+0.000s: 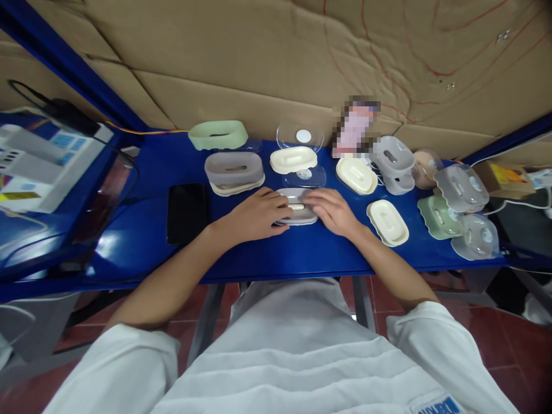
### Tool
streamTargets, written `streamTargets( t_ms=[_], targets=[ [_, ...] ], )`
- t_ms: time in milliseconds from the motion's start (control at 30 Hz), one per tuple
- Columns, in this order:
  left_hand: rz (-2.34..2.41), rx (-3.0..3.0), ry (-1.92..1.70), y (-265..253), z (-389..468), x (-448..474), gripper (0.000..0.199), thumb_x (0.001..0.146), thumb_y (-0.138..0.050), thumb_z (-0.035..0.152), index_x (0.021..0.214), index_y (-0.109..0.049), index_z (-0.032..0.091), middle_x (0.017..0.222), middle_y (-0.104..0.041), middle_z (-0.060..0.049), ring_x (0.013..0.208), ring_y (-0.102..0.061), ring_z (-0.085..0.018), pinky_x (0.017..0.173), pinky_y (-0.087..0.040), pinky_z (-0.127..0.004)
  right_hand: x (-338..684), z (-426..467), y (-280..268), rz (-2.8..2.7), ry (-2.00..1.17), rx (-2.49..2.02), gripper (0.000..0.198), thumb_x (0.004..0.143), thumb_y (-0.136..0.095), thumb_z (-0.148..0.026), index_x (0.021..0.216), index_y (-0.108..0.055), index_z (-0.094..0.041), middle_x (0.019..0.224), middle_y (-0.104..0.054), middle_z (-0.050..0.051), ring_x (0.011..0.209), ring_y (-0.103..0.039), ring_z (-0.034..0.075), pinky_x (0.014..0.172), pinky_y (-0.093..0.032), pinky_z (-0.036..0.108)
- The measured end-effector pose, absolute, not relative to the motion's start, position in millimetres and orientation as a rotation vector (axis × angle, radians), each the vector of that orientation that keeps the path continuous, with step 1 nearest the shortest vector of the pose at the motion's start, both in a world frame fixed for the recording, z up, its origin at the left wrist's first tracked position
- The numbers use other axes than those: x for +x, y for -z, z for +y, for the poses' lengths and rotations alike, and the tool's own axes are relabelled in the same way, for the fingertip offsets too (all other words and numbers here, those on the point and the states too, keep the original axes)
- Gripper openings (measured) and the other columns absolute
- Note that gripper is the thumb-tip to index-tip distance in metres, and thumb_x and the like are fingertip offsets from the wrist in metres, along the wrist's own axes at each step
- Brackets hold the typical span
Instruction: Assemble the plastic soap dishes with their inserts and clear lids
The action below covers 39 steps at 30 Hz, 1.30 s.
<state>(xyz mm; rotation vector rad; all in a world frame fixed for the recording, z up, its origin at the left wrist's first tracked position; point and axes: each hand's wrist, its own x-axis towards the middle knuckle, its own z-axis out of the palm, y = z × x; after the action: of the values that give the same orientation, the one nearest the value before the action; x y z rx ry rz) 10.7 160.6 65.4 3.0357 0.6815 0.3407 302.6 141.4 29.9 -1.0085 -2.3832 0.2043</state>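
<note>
The grey container (307, 218) sits on the blue table (276, 259), about midway between its near and far edges, with both of the person's hands upon it. The left hand (261, 214) is clamped on its left end, fingers bent over the top and thumb along the near side. The right hand (334, 213) lies over the right end with its fingers blurred, so whether it grips or merely touches cannot be told. A pale strip (296, 207) shows across the container's middle, between the two hands. Just beyond it, toward the far edge, lies a clear lid (317, 178), and behind that a cream tray (293, 161). To the left of this tray a grey box (235, 167) rests on a cream base, with a green box (218, 135) farther back by the far edge. A black phone (186, 214) lies flat to the left of the left hand. To the right of the right hand is a loose cream piece (388, 223), with another cream tray (357, 175) behind it. Toward the table's right edge, a green container (439, 217) stands close beside containers with clear lids.
</note>
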Motion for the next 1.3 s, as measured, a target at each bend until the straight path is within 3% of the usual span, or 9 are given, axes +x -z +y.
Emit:
streamTargets(
  t_ms=[100, 167, 267, 367, 567, 733, 967, 1133, 1300],
  targets=[
    [0.702, 3.017, -0.318, -69, 159, 6, 0.02, 0.104, -0.071, 0.04, 0.101, -0.075, 0.02, 0.101, -0.077, -0.007, 0.1, -0.072, -0.027, 0.092, -0.047, -0.042, 314, 154, -28, -2.274, -0.198, -1.185, 0.05, 0.118, -0.033, -0.039, 0.158, -0.06, -0.025, 0.158, -0.065, 0.012, 0.151, -0.058, 0.028, 0.126, -0.046, 0.054],
    [0.72, 3.009, -0.303, -70, 157, 6, 0.028, 0.105, -0.07, 0.047, 0.1, -0.075, 0.019, 0.099, -0.077, -0.008, 0.098, -0.072, -0.027, 0.09, -0.047, -0.042, 321, 160, -25, -2.297, -0.195, -1.243, 0.052, 0.116, -0.04, -0.042, 0.163, -0.055, -0.024, 0.158, -0.064, 0.014, 0.151, -0.057, 0.031, 0.126, -0.045, 0.057],
    [0.726, 3.004, -0.286, -71, 154, 8, 0.032, 0.104, -0.072, 0.05, 0.102, -0.076, 0.018, 0.102, -0.078, -0.009, 0.097, -0.072, -0.027, 0.087, -0.047, -0.041, 326, 163, -19, -2.32, -0.133, -1.339, 0.061, 0.108, -0.06, -0.055, 0.161, -0.057, -0.025, 0.147, -0.067, 0.017, 0.14, -0.061, 0.037, 0.12, -0.048, 0.062],
    [0.712, 3.018, -0.27, -72, 152, 10, 0.029, 0.104, -0.07, 0.047, 0.11, -0.076, 0.019, 0.106, -0.077, -0.01, 0.1, -0.072, -0.028, 0.09, -0.048, -0.042, 327, 162, -15, -2.292, -0.092, -1.388, 0.067, 0.102, -0.068, -0.062, 0.158, -0.061, -0.025, 0.153, -0.061, 0.019, 0.144, -0.056, 0.041, 0.119, -0.047, 0.065],
    [0.827, 2.931, -0.392, -79, 156, 3, 0.048, 0.094, -0.079, 0.04, 0.137, -0.068, 0.021, 0.139, -0.067, -0.014, 0.118, -0.068, -0.034, 0.108, -0.051, -0.049, 324, 154, -30, -2.171, -0.265, -1.271, 0.055, 0.109, -0.057, -0.059, 0.155, -0.064, -0.029, 0.154, -0.065, 0.015, 0.146, -0.061, 0.032, 0.126, -0.049, 0.058],
    [0.889, 2.889, -0.528, -71, 162, 1, 0.065, 0.1, -0.078, 0.044, 0.157, -0.054, 0.025, 0.156, -0.056, -0.017, 0.14, -0.06, -0.038, 0.113, -0.054, -0.051, 308, 141, -37, -2.317, -0.31, -1.031, 0.057, 0.11, -0.057, -0.059, 0.158, -0.062, -0.03, 0.158, -0.063, 0.014, 0.153, -0.056, 0.032, 0.129, -0.048, 0.058],
    [0.99, 2.751, -0.554, -57, 165, 4, 0.074, 0.098, -0.082, 0.051, 0.159, -0.051, 0.023, 0.161, -0.051, -0.021, 0.144, -0.06, -0.041, 0.116, -0.057, -0.055, 297, 138, -31, -2.496, -0.218, -1.07, 0.052, 0.111, -0.056, -0.054, 0.159, -0.062, -0.034, 0.166, -0.059, 0.009, 0.161, -0.048, 0.032, 0.137, -0.032, 0.064],
    [0.822, 2.711, -0.543, -52, 164, 5, 0.076, 0.098, -0.083, 0.041, 0.163, -0.048, 0.023, 0.167, -0.045, -0.022, 0.157, -0.047, -0.041, 0.129, -0.045, -0.061, 300, 136, -32, -2.525, -0.195, -1.028, 0.05, 0.112, -0.056, -0.05, 0.158, -0.064, -0.032, 0.168, -0.058, 0.009, 0.162, -0.047, 0.03, 0.136, -0.038, 0.059],
    [0.877, 2.622, -0.527, -45, 167, 6, 0.079, 0.104, -0.075, 0.049, 0.171, -0.041, 0.023, 0.174, -0.039, -0.022, 0.162, -0.042, -0.041, 0.133, -0.042, -0.059, 299, 137, -33, -2.591, -0.123, -0.981, 0.046, 0.113, -0.056, -0.041, 0.158, -0.063, -0.032, 0.167, -0.059, 0.007, 0.162, -0.046, 0.029, 0.139, -0.03, 0.062]
  ],
)
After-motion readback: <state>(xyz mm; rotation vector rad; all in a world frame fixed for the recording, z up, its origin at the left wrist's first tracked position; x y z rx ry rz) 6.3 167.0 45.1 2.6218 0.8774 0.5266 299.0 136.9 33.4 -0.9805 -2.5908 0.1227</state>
